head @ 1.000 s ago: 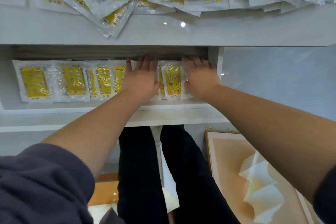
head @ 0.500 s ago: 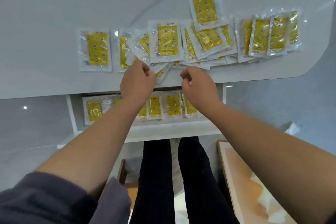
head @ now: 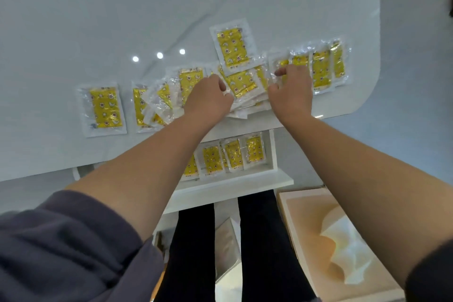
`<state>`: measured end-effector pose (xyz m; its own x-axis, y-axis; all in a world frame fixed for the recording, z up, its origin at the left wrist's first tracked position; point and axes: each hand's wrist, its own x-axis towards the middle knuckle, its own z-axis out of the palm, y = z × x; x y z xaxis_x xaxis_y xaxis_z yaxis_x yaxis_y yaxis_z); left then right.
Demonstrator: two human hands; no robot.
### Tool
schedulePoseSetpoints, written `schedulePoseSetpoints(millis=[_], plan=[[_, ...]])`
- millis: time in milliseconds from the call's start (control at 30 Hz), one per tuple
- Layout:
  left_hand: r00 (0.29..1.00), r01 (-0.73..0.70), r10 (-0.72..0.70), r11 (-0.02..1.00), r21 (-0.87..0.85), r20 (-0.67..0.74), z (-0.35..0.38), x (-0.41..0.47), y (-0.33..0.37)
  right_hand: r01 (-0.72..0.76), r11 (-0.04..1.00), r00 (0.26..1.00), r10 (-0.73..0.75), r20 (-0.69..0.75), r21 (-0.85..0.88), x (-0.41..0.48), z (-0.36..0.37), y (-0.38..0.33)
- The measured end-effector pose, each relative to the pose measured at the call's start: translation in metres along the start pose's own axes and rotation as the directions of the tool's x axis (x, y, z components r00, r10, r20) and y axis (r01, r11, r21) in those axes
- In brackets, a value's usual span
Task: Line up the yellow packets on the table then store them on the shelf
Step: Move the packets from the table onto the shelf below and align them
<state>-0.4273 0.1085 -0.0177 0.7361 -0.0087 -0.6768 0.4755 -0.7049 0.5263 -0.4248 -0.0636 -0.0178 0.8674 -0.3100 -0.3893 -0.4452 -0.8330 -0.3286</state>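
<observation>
Strung along the near edge of the table (head: 98,19), packets (head: 190,78): one apart at the left end, an overlapping heap (head: 241,82) mid-edge, an overlapping run (head: 321,71) toward the near right corner. Just behind the heap, a single packet (head: 231,46). Under that edge, on the shelf (head: 245,184), a side-by-side row (head: 232,154). Right of the shelf and lower, a tissue box (head: 306,216).

**Yellow packets spread on the table, more lined up on the shelf**

Flat clear-plastic packets with yellow printed inserts (head: 105,108) lie face up on the glossy white table (head: 171,7). One sits alone at the left. A loose, overlapping heap (head: 242,83) fills the middle by the near edge, with a single packet (head: 231,46) just beyond it. A tidy overlapping row (head: 321,68) lies at the right. On the white shelf (head: 232,185) below, further packets (head: 232,154) lie side by side, overlapping.
</observation>
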Motion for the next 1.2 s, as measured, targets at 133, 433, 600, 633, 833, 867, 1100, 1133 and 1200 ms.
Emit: schedulePoseSetpoints(millis=[133,433,600,633,833,867,1100,1133,1200], plan=[[0.995,-0.037,0.038,0.999,-0.007,0.088,0.03,0.0,0.045,-0.12,0.992,0.992,0.121,-0.036,0.036,0.022,-0.025,0.04],[0.936,0.33,-0.348,0.815,-0.476,0.053,0.087,0.028,0.117,-0.235,0.963,0.954,0.203,0.222,0.13,0.08,-0.042,0.099],[0.92,0.36,-0.392,0.832,-0.422,0.013,0.103,0.041,0.138,-0.24,0.956,0.951,0.196,0.241,0.17,0.095,-0.039,0.103],[0.92,0.364,-0.393,0.845,-0.391,0.008,0.106,0.044,0.141,-0.261,0.948,0.945,0.213,0.247,0.182,0.097,-0.038,0.105],[0.919,0.367,-0.395,0.86,-0.354,-0.008,0.114,0.048,0.144,-0.401,0.883,0.889,0.311,0.336,0.244,0.107,-0.043,0.116],[0.927,0.342,-0.374,0.865,-0.367,-0.016,0.114,0.047,0.143,-0.403,0.881,0.884,0.305,0.355,0.246,0.108,-0.045,0.118],[0.939,0.311,-0.345,0.855,-0.416,-0.006,0.115,0.038,0.127,-0.285,0.943,0.939,0.24,0.246,0.169,0.124,-0.058,0.141],[0.937,0.317,-0.349,0.853,-0.414,-0.001,0.116,0.038,0.125,-0.275,0.951,0.948,0.245,0.201,0.138,0.129,-0.056,0.149],[0.934,0.324,-0.357,0.854,-0.406,-0.004,0.116,0.038,0.124,-0.275,0.958,0.951,0.259,0.171,0.077,0.137,-0.058,0.155]])
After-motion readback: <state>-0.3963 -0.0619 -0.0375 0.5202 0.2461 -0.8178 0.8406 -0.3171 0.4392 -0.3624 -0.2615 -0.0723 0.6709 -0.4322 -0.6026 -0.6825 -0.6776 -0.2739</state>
